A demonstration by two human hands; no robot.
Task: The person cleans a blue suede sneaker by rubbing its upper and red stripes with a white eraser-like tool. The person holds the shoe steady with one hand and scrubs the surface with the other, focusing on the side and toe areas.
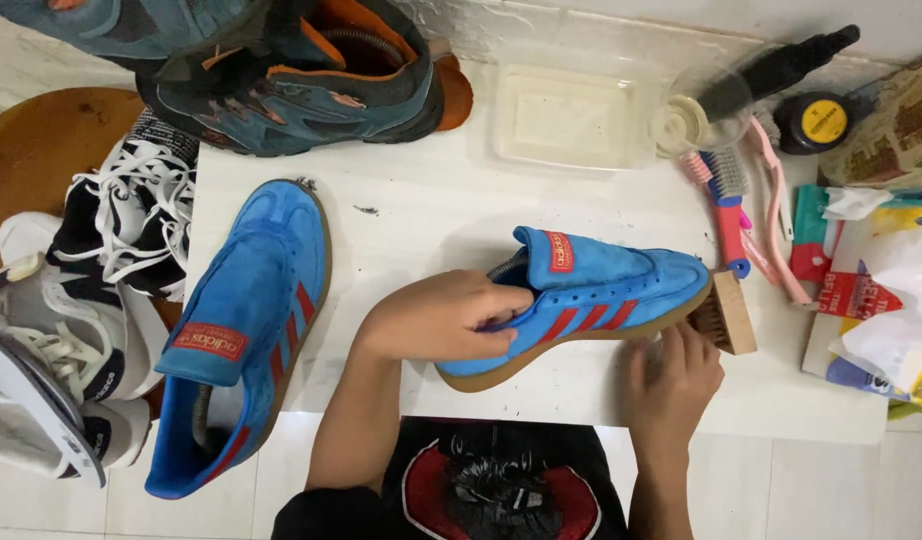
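Note:
My left hand (pixel 441 318) grips a blue suede sneaker (pixel 601 290) with red stripes and a tan sole, fingers tucked inside its opening, holding it on its side above the white board (pixel 421 215). My right hand (pixel 671 375) holds a wooden brush (pixel 729 312) against the toe end of that sneaker. The matching blue sneaker (pixel 243 325) lies on the board's left edge, toe pointing away from me.
Dark teal and orange shoes (pixel 301 85) sit at the back left; white sneakers (pixel 71 330) pile at the left. A clear plastic tub (pixel 566 115), pink brushes (pixel 726 205), a black bottle (pixel 781 65), a round tin (pixel 823 122) and plastic bags (pixel 881 290) lie at the right.

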